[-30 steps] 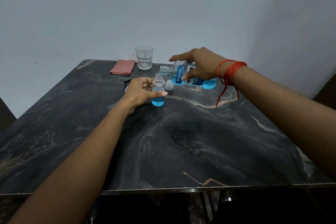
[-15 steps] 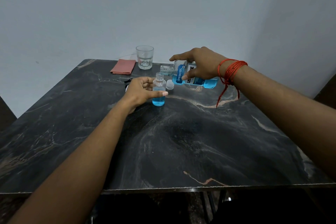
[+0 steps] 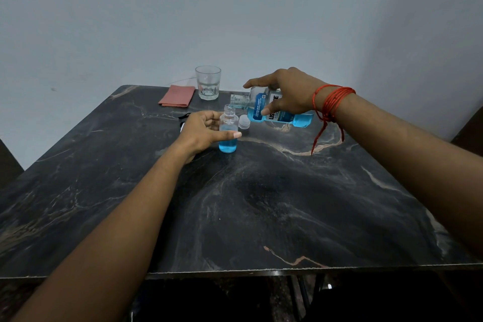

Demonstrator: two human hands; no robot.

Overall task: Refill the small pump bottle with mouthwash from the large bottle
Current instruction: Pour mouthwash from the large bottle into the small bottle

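A small clear bottle (image 3: pixel 228 138) stands upright on the dark marble table (image 3: pixel 261 204), open at the top and holding blue liquid in its lower part. My left hand (image 3: pixel 202 133) wraps around it from the left, thumb across its front. My right hand (image 3: pixel 287 94) grips the large mouthwash bottle (image 3: pixel 277 111), tipped almost on its side in the air, blue liquid inside. Its open neck (image 3: pixel 239 100) hangs just above and right of the small bottle's mouth. A clear cap (image 3: pixel 244 121) stands on the table behind the small bottle.
An empty drinking glass (image 3: pixel 208 82) stands at the table's back edge, with a folded pink cloth (image 3: pixel 177 95) to its left. A black and white object (image 3: pixel 183 120) lies partly hidden behind my left hand. A pale wall rises behind the table.
The large bottle's neck has dipped a little lower toward the small bottle's mouth. My left hand and the small bottle have stayed in place.
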